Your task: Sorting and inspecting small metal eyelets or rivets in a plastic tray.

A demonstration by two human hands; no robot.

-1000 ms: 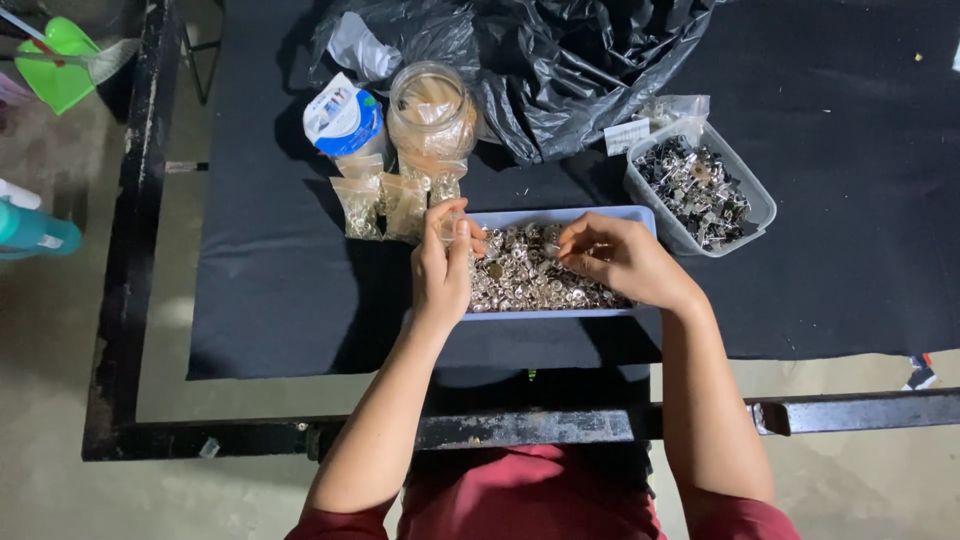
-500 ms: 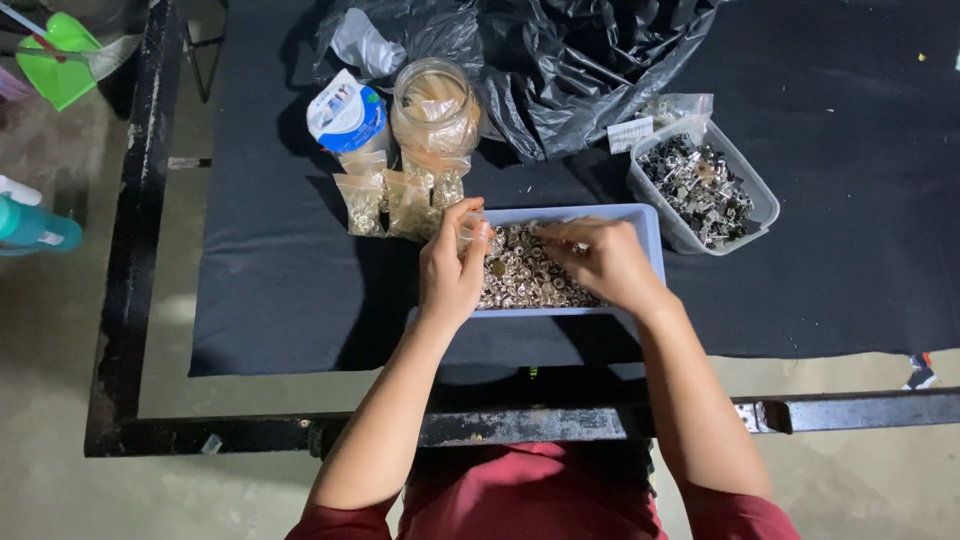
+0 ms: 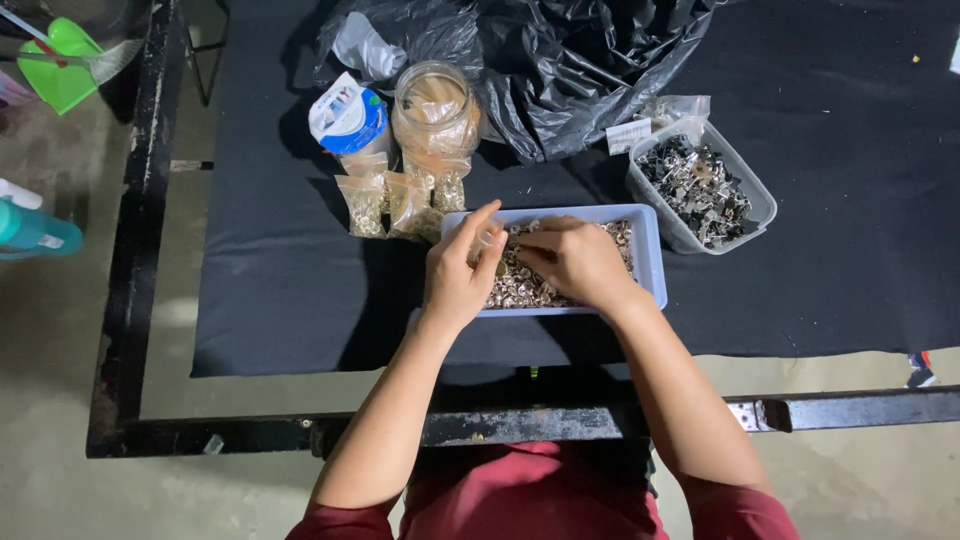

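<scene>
Two hands (image 3: 520,265) over tray (image 3: 648,262) (metal bits (image 3: 515,290))

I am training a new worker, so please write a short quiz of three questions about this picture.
1. True or false: both hands are over the blue tray.
2. Which stands nearest the jar? A) grey bin B) small bags C) green dustpan
3. What fills the blue tray?

Key
1. True: the left hand and right hand are both over it.
2. B
3. Small metal pieces.
</scene>
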